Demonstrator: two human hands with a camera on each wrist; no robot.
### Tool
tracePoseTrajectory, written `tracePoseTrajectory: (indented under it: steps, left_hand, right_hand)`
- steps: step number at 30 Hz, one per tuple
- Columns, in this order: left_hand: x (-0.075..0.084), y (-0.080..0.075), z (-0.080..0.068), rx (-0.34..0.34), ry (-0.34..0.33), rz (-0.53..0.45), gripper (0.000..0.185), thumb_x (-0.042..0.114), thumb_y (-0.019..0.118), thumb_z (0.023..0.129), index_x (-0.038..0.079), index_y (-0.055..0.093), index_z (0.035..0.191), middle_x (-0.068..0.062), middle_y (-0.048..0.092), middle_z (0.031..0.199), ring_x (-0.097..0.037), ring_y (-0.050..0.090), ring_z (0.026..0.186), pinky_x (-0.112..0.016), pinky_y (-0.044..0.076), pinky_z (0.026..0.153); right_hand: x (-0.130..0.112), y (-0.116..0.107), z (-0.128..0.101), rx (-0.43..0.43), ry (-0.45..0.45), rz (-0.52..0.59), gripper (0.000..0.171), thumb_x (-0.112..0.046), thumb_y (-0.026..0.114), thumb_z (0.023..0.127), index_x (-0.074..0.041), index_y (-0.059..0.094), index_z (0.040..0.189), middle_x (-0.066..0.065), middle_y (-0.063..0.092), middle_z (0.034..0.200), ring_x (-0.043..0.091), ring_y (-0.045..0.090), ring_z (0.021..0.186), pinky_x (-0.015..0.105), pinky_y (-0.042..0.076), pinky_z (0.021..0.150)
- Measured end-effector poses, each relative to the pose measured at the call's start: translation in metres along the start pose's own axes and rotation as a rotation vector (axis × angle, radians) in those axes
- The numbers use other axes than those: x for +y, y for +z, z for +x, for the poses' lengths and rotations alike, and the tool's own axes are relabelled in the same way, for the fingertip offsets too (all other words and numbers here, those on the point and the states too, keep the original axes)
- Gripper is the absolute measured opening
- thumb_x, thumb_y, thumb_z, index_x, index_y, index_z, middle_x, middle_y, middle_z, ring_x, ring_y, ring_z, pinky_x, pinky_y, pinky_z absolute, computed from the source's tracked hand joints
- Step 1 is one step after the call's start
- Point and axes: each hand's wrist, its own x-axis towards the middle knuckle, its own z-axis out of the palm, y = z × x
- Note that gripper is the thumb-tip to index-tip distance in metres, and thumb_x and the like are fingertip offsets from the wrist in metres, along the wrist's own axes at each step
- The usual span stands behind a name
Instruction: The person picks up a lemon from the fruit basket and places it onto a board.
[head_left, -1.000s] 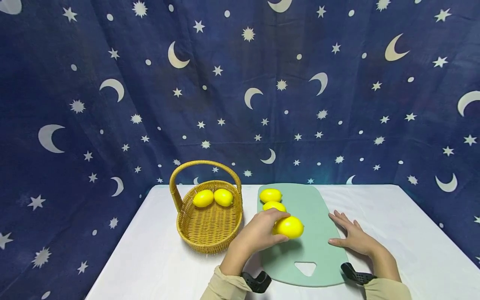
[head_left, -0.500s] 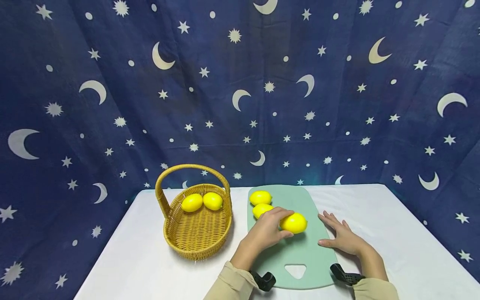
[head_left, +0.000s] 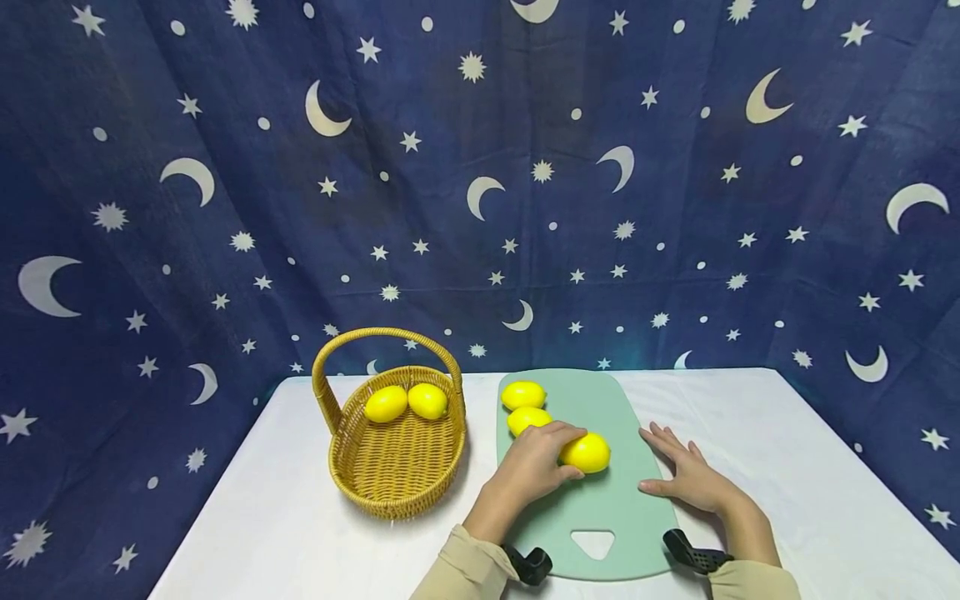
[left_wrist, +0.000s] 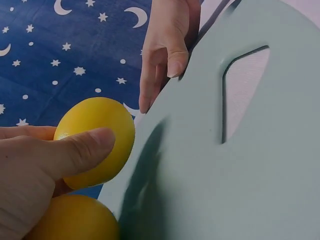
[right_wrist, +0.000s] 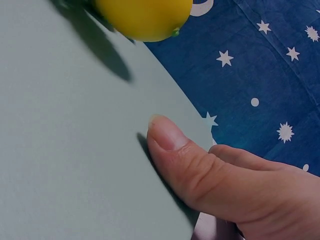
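Head view has the score: five lemons, split three ways! Two are in the wicker basket (head_left: 397,507) — the left basket lemon (head_left: 386,404) and the right basket lemon (head_left: 427,401), side by side at the far end. Two more lie on the green board (head_left: 600,504), the far board lemon (head_left: 523,395) with the near board lemon (head_left: 528,419) just in front of it.

And the fifth, the held lemon (head_left: 587,453)? The left hand (head_left: 534,460) grasps it over the middle of the board, thumb across its side in the left wrist view; its shadow suggests it's just clear of the surface. The right hand (head_left: 693,477) grips nothing, fingers spread at the board's right edge, thumb over it; whether it presses there, I can't tell.

So it looks part-way — two lemons in each place, one in between. Which pair counts as done and which is left, these pictures don't settle. What's plainly unfinished is that held lemon, not yet let go.
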Motion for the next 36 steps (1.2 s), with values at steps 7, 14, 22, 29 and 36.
tracePoseTrajectory:
  steps: [7,14,22,29,36]
  left_hand:
    - [0.0005,0.0006,-0.0002,-0.017,0.001,0.044,0.056,0.037,0.079,0.075,0.021,0.062,0.125,0.01,0.066,0.12,-0.005,0.06,0.111,-0.025,0.047,0.095]
    - [-0.0009,0.0011,0.0,-0.032,0.001,0.061,0.055,0.036,0.081,0.073,0.021,0.064,0.123,0.01,0.067,0.117,-0.005,0.062,0.108,-0.023,0.048,0.093]
    - [-0.0021,0.0011,0.0001,-0.032,0.0,0.071,0.054,0.038,0.081,0.073,0.021,0.064,0.122,0.012,0.068,0.115,-0.004,0.063,0.106,-0.022,0.049,0.092]
    - [-0.0011,-0.0006,-0.0003,-0.056,-0.002,0.082,0.052,0.039,0.077,0.077,0.022,0.063,0.124,0.01,0.066,0.118,-0.007,0.062,0.106,-0.024,0.048,0.092]
    - [0.0005,-0.0061,-0.0015,-0.107,-0.021,0.077,0.052,0.04,0.074,0.08,0.022,0.061,0.127,0.007,0.064,0.119,-0.01,0.062,0.104,-0.025,0.047,0.093]
  right_hand:
    - [-0.0002,0.0008,0.0009,-0.002,0.008,-0.01,0.097,-0.041,0.079,0.069,0.0,0.035,0.144,0.031,0.016,0.153,0.051,0.004,0.141,0.066,-0.007,0.11]
    - [0.0005,0.0005,0.0014,-0.013,0.006,-0.007,0.097,-0.041,0.079,0.069,0.0,0.034,0.145,0.031,0.015,0.153,0.051,0.004,0.141,0.066,-0.007,0.11]
    - [-0.0006,-0.0006,0.0011,-0.005,-0.008,0.007,0.096,-0.041,0.079,0.07,0.001,0.034,0.144,0.032,0.015,0.152,0.052,0.004,0.14,0.066,-0.008,0.11]
    - [0.0003,-0.0004,0.0015,0.001,-0.006,0.003,0.096,-0.042,0.079,0.07,0.001,0.034,0.144,0.031,0.015,0.152,0.051,0.004,0.14,0.065,-0.008,0.11]
    - [0.0001,-0.0002,0.0012,0.0,-0.01,0.005,0.096,-0.041,0.079,0.07,0.001,0.035,0.144,0.032,0.015,0.152,0.052,0.004,0.14,0.065,-0.008,0.11]
